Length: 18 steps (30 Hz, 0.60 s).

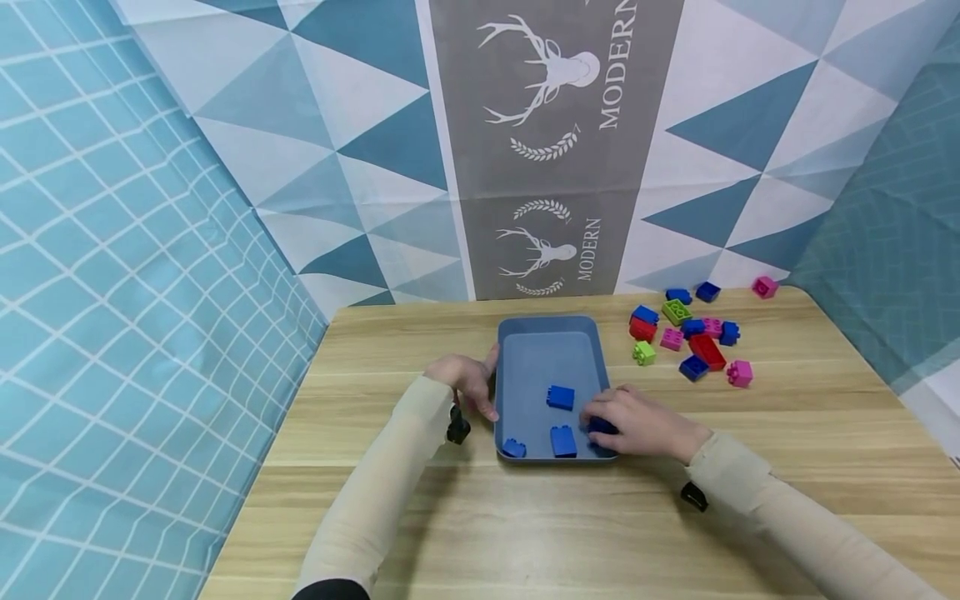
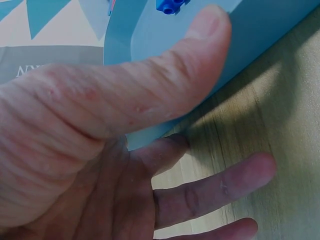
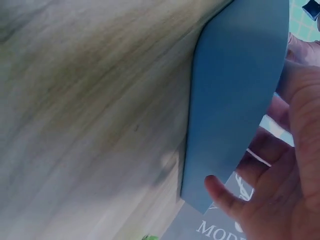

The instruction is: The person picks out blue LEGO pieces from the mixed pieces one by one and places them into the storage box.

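A blue-grey rectangular tray (image 1: 536,354) lies on the wooden table. My left hand (image 1: 471,382) is at the tray's left side, its thumb (image 2: 205,55) reaching over the rim and its other fingers outside, fairly straight. Inside the tray's front right corner, my right hand (image 1: 633,421) curls its fingers around a dark blue toy building brick (image 1: 602,426), partly covered by them. In the right wrist view the tray wall hides that brick. Blue bricks also lie in the tray: one near the middle (image 1: 560,397), one at the front (image 1: 563,442) and one in the left corner (image 1: 513,448).
Right of the tray's far end lies a loose group of bricks, including a red brick (image 1: 707,352), a lime green brick (image 1: 677,312), a pink brick (image 1: 739,373) and several blue ones. A patterned cloth (image 1: 390,150) hangs behind the table.
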Tool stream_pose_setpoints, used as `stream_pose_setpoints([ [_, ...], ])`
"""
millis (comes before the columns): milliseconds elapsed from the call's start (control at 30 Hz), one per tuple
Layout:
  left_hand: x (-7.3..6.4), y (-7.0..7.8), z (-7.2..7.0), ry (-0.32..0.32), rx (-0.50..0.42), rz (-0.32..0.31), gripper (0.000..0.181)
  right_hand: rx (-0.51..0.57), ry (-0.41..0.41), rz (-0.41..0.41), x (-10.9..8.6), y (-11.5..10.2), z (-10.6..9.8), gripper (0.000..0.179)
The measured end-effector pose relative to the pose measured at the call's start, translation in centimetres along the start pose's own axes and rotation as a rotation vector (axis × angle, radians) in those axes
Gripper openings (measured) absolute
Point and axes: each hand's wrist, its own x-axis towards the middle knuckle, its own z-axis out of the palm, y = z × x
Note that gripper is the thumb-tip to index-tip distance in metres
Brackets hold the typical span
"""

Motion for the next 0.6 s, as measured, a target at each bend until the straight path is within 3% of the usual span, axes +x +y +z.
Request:
stream_pose_setpoints([
  [100, 0.2, -0.2, 0.2, -0.010, -0.018, 0.000, 0.136, 0.031, 0.077, -0.004, -0.5, 0.2, 0.2, 0.038],
  [233, 0.4, -0.5, 0.6, -0.021, -0.023, 0.006, 0.138, 0.042, 0.243, -0.013, -1.7, 1.3, 0.5, 0.040],
  [367, 0.4, -0.6, 0.7, -0.017, -0.016, 0.016, 0.137, -0.054, 0.371, 0.061, -3.0, 4.0, -0.2, 0.041],
  [433, 0.4, -0.6, 0.6, -0.010, -0.019, 0.015, 0.137, -0.143, 0.366, 0.164, -3.7, 5.6, -0.9, 0.048],
  [533, 0.4, -0.4, 0.3, 0.000, -0.006, 0.014, 0.137, -0.293, 0.283, 0.317, -4.9, 7.8, -1.8, 0.053],
  [600, 0.5, -0.2, 0.1, 0.006, 0.003, 0.019, 0.139, -0.359, 0.224, 0.358, -5.7, 8.9, -2.2, 0.054],
])
